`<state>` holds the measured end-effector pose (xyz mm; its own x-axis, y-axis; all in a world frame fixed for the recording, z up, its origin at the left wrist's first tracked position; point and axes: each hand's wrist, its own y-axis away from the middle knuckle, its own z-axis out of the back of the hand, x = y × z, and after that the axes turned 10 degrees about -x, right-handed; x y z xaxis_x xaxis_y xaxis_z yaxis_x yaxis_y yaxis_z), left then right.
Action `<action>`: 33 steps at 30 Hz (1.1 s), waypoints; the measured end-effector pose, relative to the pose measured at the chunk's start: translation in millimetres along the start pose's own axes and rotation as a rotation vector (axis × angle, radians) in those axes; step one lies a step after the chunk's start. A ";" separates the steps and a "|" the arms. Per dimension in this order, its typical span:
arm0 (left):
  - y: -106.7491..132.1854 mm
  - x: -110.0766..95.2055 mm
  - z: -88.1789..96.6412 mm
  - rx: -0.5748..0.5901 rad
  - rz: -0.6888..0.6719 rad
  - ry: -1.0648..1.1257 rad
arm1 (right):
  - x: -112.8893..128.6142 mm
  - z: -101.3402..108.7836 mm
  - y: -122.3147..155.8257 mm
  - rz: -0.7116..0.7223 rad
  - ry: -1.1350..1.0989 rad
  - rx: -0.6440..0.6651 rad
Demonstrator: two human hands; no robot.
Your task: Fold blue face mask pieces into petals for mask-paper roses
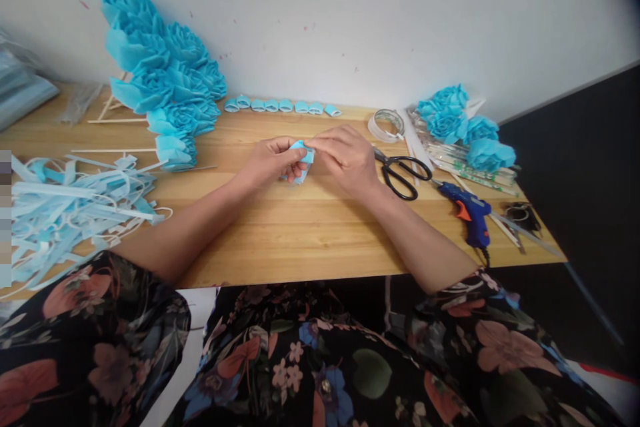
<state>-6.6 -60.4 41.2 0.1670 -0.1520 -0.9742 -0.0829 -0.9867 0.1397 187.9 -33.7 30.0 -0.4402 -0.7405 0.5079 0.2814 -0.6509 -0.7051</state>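
Observation:
Over the middle of the wooden table, a small folded piece of light blue fabric is held between my two hands. My left hand has it pinched between thumb and fingers. From the other side, my right hand closes its fingertips on the upper right edge of the same piece. Part of the fabric is hidden behind the fingers. Behind my hands, several small rolled blue pieces lie in a row along the wall. Black-handled scissors lie just right of my right hand.
Blue fabric flowers on sticks are heaped at the back left, with more flowers at the back right. Cut blue and white strips cover the left side. A tape roll and a blue glue gun lie on the right.

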 end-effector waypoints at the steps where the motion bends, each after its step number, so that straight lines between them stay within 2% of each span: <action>1: -0.4 0.5 0.4 -0.003 -0.007 0.003 | 2.4 0.4 -0.4 -0.054 -0.038 -0.014; 4: -1.6 2.5 2.3 -0.003 -0.040 -0.005 | 7.6 1.9 -2.6 -0.304 -0.208 -0.027; 7: -2.9 4.4 4.1 0.002 -0.078 -0.030 | 9.5 2.9 -5.4 -0.551 -0.379 0.068; 10: -3.8 5.1 5.0 0.008 -0.124 -0.080 | 11.0 2.6 -7.1 -0.669 -0.505 0.165; 15: -3.3 3.3 4.7 0.000 -0.179 -0.166 | 15.7 3.2 -7.5 -0.702 -0.609 0.200; 23: -4.3 5.5 5.6 0.020 -0.187 -0.196 | 11.6 0.7 -6.3 -0.655 -0.512 0.159; 33: -7.0 8.3 6.2 -0.089 -0.201 -0.145 | 10.5 -0.8 -6.9 -0.595 -0.413 0.175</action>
<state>-10.8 -54.4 31.0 0.0287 0.0507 -0.9983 0.0258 -0.9984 -0.0500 180.7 -36.9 39.9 -0.2142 -0.2345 0.9482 0.2425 -0.9531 -0.1809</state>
